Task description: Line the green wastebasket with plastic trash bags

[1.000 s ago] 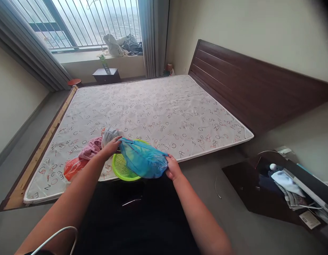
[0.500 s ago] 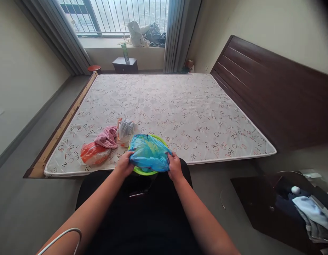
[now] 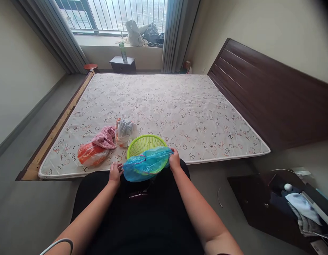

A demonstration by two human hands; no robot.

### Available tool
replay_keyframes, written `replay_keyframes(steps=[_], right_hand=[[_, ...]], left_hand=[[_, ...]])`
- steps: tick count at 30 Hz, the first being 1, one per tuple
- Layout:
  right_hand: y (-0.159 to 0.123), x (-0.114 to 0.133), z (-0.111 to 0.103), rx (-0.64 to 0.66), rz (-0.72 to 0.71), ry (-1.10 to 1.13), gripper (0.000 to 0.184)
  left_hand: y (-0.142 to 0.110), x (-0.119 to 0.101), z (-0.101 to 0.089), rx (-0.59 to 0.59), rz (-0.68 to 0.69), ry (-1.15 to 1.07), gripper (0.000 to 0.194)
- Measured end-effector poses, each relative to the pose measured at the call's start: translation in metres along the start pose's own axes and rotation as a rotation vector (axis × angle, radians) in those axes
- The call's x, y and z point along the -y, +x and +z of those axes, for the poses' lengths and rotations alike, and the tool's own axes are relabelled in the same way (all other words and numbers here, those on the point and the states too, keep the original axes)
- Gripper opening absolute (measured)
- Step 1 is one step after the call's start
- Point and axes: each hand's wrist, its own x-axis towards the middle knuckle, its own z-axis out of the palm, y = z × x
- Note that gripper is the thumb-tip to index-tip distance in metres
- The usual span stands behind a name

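Observation:
A blue plastic bag is stretched between my two hands above my lap. Its left edge is at the fingertips of my left hand, which look closed on it. My right hand pinches the bag's right end. Behind and partly under the bag is a lime-green plastic basket with slotted walls; the bag covers its near part, and its far rim and inside show. A pink cloth, an orange-and-clear plastic bag and a whitish plastic bag lie to the left on the mattress.
The letter-printed mattress spreads ahead, with a dark wooden headboard on the right. A dark low cabinet with folded cloth stands at lower right. A nightstand and red stool are near the window.
The blue bag has come toward me and down, uncovering the far part of the green basket. My left hand has moved left and slightly lower; my right hand stays nearly in place.

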Motion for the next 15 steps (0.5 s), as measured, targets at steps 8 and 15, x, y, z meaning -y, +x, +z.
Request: replay_keyframes(steps=[8,15], right_hand=[[0.04,0.061,0.02,0.271,-0.164,-0.194,0.025],[0.034,0.064,0.02,0.308,-0.156,-0.425,0.027]], left_hand=[[-0.008,-0.064,0.031,0.506,0.863,0.909,0.023],[0.01,-0.071,0.037,0.111,0.549,0.725,0.031]])
